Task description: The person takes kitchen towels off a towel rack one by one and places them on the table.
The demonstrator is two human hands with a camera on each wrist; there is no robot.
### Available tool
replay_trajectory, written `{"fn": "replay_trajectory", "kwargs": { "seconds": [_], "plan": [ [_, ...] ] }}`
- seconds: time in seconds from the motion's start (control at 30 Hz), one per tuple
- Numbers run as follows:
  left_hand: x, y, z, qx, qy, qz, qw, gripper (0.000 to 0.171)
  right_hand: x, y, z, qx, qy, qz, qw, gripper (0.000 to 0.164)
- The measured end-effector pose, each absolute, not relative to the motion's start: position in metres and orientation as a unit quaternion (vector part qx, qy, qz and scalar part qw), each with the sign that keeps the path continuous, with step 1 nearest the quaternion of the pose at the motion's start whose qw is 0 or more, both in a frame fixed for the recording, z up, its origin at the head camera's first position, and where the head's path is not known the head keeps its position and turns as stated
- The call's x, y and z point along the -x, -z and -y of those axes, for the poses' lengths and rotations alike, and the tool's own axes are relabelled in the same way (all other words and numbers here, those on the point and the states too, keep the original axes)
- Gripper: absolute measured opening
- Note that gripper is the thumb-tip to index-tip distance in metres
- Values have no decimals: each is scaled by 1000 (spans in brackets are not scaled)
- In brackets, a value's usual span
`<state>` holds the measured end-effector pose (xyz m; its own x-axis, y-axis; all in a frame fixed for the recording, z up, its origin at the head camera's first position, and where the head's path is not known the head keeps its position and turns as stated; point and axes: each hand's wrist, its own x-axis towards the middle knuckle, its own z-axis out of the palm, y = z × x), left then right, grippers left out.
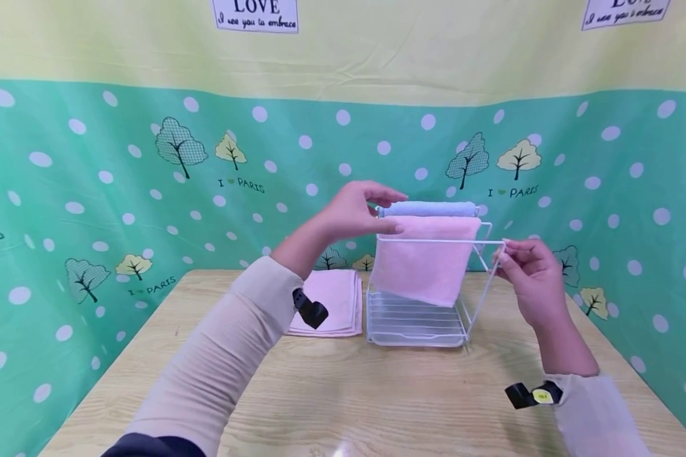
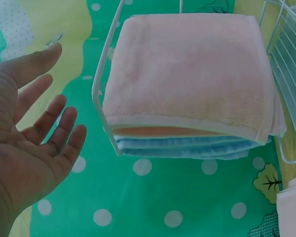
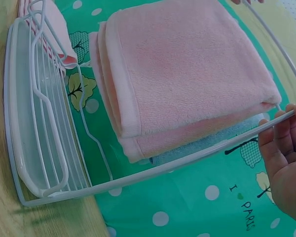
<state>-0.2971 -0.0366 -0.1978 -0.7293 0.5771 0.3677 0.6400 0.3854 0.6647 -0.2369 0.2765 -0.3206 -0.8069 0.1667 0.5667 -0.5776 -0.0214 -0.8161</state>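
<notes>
A white wire rack (image 1: 486, 298) stands on the table with a pink towel (image 1: 425, 266) draped over one of its upper bars. Behind it, a blue towel (image 1: 434, 208) hangs from another bar. My right hand (image 1: 531, 279) pinches the rack's upper right corner between thumb and fingers. At the upper left of the rack is my left hand (image 1: 357, 209), its fingers spread. The left wrist view shows this left hand (image 2: 39, 128) beside the rack's bar, with nothing in it. In the right wrist view the right hand's fingers (image 3: 274, 153) wrap the white bar.
A pile of folded pink towels (image 1: 326, 301) lies on the wooden table (image 1: 331, 393), left of the rack. The rack's base holds a pale tray (image 1: 417, 341) under a wire grid. A green dotted cloth (image 1: 297, 146) hangs behind and around the table.
</notes>
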Motion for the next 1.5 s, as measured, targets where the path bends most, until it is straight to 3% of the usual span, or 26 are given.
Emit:
{"fn": "replay_trajectory", "kwargs": {
  "seconds": [0.23, 0.43, 0.97, 1.5],
  "plan": [
    [296, 186, 22, 386, 359, 849, 44, 44, 237, 320, -276, -147, -690, 656, 269, 22],
    [298, 181, 13, 374, 322, 870, 7, 36, 236, 322, -274, -159, -698, 646, 264, 21],
    [318, 190, -7, 332, 329, 883, -54, 46, 239, 323, -270, -158, -694, 651, 263, 21],
    [326, 191, -28, 338, 268, 901, -43, 40, 236, 324, -273, -143, -695, 649, 275, 24]
  ]
}}
